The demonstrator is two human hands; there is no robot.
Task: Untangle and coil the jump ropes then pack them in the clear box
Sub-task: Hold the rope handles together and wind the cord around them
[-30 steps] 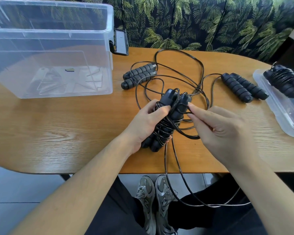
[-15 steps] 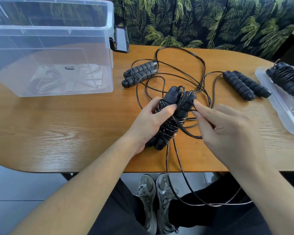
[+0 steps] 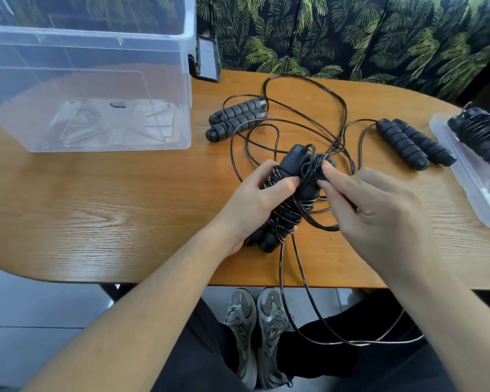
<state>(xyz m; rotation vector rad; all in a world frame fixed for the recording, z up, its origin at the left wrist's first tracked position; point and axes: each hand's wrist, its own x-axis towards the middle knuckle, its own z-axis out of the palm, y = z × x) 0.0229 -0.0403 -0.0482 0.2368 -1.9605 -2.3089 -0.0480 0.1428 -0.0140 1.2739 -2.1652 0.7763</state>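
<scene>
2 black handles wound in cord make the rope bundle [image 3: 287, 202], held over the wooden table [image 3: 102, 210]. The left hand [image 3: 255, 205] grips it, fingers curled round the handles. The right hand [image 3: 376, 210] pinches what looks like a cord strand at the bundle's top. Loose cord [image 3: 297, 295] hangs off the near edge. 2 more handle pairs [image 3: 236, 118] lie beyond. The clear box [image 3: 88, 89] stands far left; another coiled rope [image 3: 481, 134] rests on the lid [image 3: 475, 188] at right.
</scene>
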